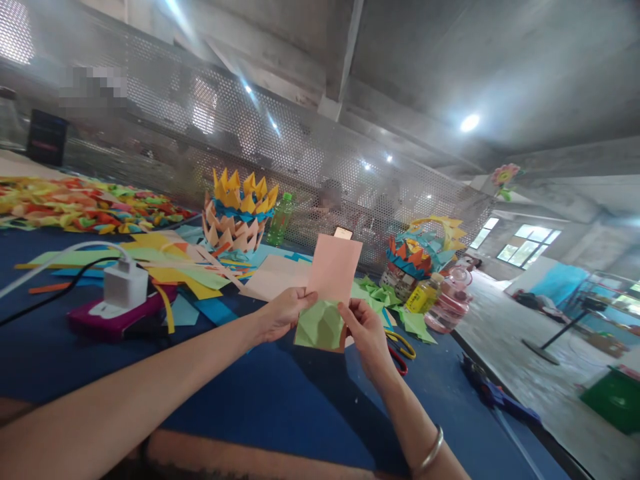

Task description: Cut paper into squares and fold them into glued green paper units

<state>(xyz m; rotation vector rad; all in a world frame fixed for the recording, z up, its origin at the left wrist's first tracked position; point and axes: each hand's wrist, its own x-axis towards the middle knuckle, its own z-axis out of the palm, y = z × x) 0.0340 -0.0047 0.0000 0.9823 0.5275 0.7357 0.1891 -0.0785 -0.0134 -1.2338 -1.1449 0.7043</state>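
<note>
A pink paper (334, 267) and a green folded piece (320, 325) are gripped by both hands (325, 320) above the tabletop (250, 393).

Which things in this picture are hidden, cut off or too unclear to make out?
Head view only:
- Lower part of the pink paper: covered by the folded green paper.
- Scissors: mostly behind the right hand.
- Left hand: its fingers partly behind the papers.
- People behind the perforated screen: blurred.
- White charger cable: cut off at left edge.
</note>
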